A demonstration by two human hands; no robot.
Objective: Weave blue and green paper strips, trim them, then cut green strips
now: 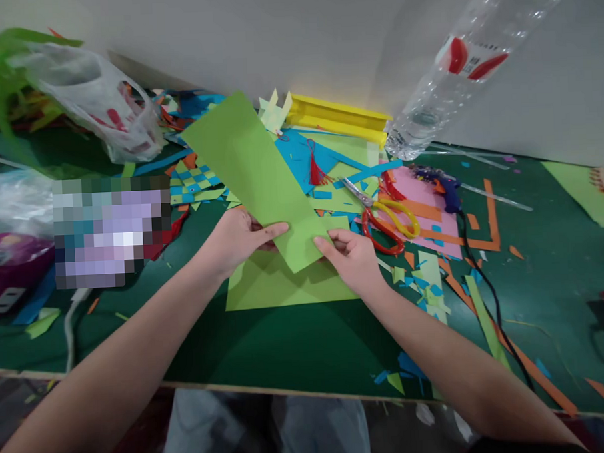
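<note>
A long light-green paper strip (pixel 254 168) is held tilted above the table. My left hand (pixel 235 239) pinches its lower left edge, thumb on top and fingers underneath. At the lower right corner my right hand (pixel 350 254) pinches the same strip between thumb and fingers. Beneath it a larger green paper sheet (pixel 279 287) lies flat on the table. Scissors (pixel 381 213) with one red and one yellow handle rest just beyond my right hand. A red tassel (pixel 317 166) lies on blue and green paper behind the strip.
Paper scraps cover much of the green table (pixel 207 351). A clear plastic bottle (pixel 446 93) leans at the back right, beside a yellow tray-like piece (pixel 337 116). On the left are a white plastic bag (pixel 101 102), a blurred-out device (pixel 112 235) with a cable, and a purple box (pixel 18 265).
</note>
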